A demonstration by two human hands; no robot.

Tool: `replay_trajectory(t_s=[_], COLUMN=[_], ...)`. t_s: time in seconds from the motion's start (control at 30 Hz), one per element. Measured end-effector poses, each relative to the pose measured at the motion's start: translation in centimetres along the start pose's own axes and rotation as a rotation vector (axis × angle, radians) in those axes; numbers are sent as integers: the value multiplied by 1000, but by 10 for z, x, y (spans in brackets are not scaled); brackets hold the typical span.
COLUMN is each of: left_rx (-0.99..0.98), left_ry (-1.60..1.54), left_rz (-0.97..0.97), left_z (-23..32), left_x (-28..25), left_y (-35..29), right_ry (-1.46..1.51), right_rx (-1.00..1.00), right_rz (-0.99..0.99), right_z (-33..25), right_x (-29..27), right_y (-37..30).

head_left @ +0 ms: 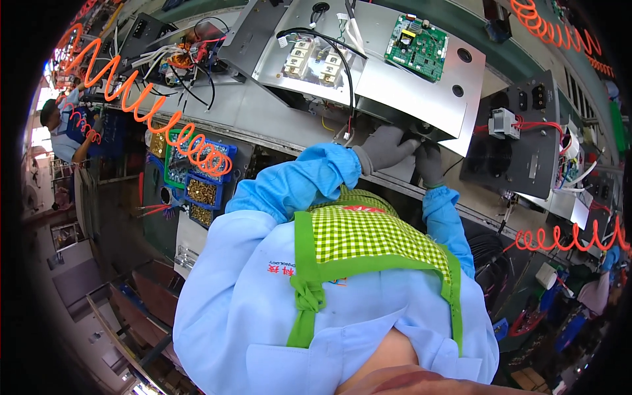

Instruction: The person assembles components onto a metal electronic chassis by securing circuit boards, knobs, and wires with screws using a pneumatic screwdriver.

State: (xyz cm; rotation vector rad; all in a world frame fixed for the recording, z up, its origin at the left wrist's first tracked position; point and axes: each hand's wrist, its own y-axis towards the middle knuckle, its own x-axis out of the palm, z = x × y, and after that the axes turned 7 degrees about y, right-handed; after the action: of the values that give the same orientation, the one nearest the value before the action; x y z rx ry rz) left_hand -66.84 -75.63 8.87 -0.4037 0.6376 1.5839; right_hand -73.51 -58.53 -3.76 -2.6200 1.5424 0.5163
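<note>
Fingers point(409, 147) of the L hand point(384, 150) and R hand point(429, 164), gloved, meet close tog. under the near edge of the metal chassis point(372, 85); can't tell if they're wide, narrow or holding sth., tips hidden. Chassis sits on the bench point(260, 123), prob. for easy reach; green PCB point(416, 47) faces up, presumably for access.
</note>
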Motion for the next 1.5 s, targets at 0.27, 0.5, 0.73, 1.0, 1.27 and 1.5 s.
replay_trajectory(t_s=[0.27, 0.5, 0.73, 1.0, 1.27, 1.5], left_rx=[-165, -513, 56, -171, -276, -328], left_ry=[18, -451, -245, -173, -251, -216], left_rz=[-175, -331, 190, 71, -237, -414], left_z=[10, 31, -4, 12, 20, 12], left_x=[0, 9, 35, 0, -6, -9], left_y=[9, 24, 10, -3, 9, 17], right_ry=[-347, 379, -10, 160, -207, -22], right_rx=[-185, 175, -27, 98, 94, 258], right_rz=[76, -9, 206, 195, 131, 101], right_z=[35, -27, -34, -9, 27, -4], right_x=[-10, 0, -11, 7, -4, -2], right_y=[9, -14, -7, 3, 16, 13])
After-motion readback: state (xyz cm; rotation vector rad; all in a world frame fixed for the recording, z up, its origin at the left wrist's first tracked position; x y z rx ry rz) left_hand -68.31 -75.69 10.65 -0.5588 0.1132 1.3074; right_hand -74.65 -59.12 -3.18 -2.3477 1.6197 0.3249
